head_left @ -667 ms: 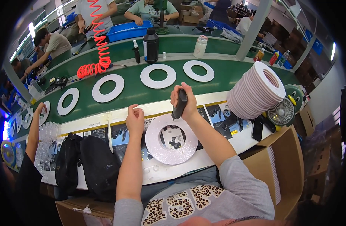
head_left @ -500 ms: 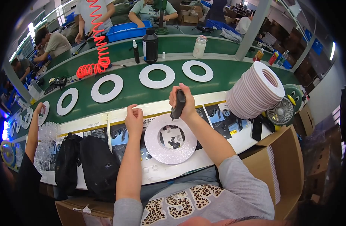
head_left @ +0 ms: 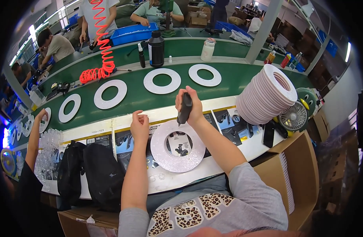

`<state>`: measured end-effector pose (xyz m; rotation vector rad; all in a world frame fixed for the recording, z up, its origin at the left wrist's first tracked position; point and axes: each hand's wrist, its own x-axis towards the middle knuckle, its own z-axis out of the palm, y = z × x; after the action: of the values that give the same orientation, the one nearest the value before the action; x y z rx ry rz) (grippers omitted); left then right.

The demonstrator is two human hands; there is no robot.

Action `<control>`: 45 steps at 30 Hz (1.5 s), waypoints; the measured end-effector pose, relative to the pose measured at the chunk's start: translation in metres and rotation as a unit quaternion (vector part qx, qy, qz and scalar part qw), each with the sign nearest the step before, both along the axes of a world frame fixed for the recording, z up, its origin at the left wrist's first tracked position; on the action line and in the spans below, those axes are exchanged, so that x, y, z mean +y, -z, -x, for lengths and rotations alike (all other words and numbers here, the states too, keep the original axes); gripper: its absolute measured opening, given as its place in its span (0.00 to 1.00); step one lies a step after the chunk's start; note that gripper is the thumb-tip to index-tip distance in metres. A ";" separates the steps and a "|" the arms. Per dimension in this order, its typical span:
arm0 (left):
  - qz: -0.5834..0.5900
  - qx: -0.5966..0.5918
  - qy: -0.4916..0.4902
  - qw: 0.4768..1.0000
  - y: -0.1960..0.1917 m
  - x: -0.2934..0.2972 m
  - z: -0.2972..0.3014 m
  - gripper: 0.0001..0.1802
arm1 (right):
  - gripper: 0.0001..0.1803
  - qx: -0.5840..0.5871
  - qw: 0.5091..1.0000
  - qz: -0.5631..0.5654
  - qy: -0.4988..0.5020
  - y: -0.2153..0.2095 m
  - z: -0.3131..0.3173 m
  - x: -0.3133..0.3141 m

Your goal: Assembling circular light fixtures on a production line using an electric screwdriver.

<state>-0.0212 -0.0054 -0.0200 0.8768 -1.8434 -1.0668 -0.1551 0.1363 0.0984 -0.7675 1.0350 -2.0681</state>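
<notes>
In my right hand [head_left: 190, 106] is a small black squeeze bottle [head_left: 185, 108], gripped in the fist with its thin nozzle pointing down. The tip is at the far rim of a flat white ring [head_left: 161, 152] with a speckled surface; I cannot tell whether it touches. Through the ring's hole, part of a printed sheet shows. My left hand [head_left: 139, 123] hovers at the ring's far left side, its fingers loosely curled and seemingly holding nothing. A tall stack of white rings [head_left: 264, 96] leans at the right.
Several white rings [head_left: 110, 94] lie spaced along the green belt [head_left: 130, 75]. Black bags [head_left: 104, 170] and clear plastic parts [head_left: 47, 154] sit left, beside a co-worker's arm [head_left: 33, 146]. A black bottle [head_left: 155, 49], small fan [head_left: 294, 116] and cardboard box [head_left: 302, 170] stand around.
The view has shifted slightly. My right hand stays over the ring's far rim with the squeeze bottle, its nozzle perhaps slightly lower. A co-worker across the belt has moved their hands.
</notes>
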 end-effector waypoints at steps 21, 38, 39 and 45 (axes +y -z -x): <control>-0.002 -0.007 0.002 1.000 0.000 0.001 0.002 0.13 | 0.27 -0.012 1.000 0.014 -0.023 0.011 -0.007 -0.016; 0.151 -0.203 0.281 0.926 -0.185 0.119 -0.103 0.15 | 0.23 -0.350 0.934 0.008 0.075 0.028 0.040 0.007; 0.210 -0.208 0.305 0.905 -0.181 0.124 -0.107 0.20 | 0.23 -0.395 0.915 0.001 0.078 0.029 0.040 0.009; 0.226 -0.281 0.373 0.855 -0.116 0.146 -0.100 0.34 | 0.25 -0.456 0.883 0.045 0.098 0.039 0.059 0.030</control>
<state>0.0790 0.1406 0.0963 0.1550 -2.9151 -0.7571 -0.2142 0.1659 0.0591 0.3190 0.4776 -2.2574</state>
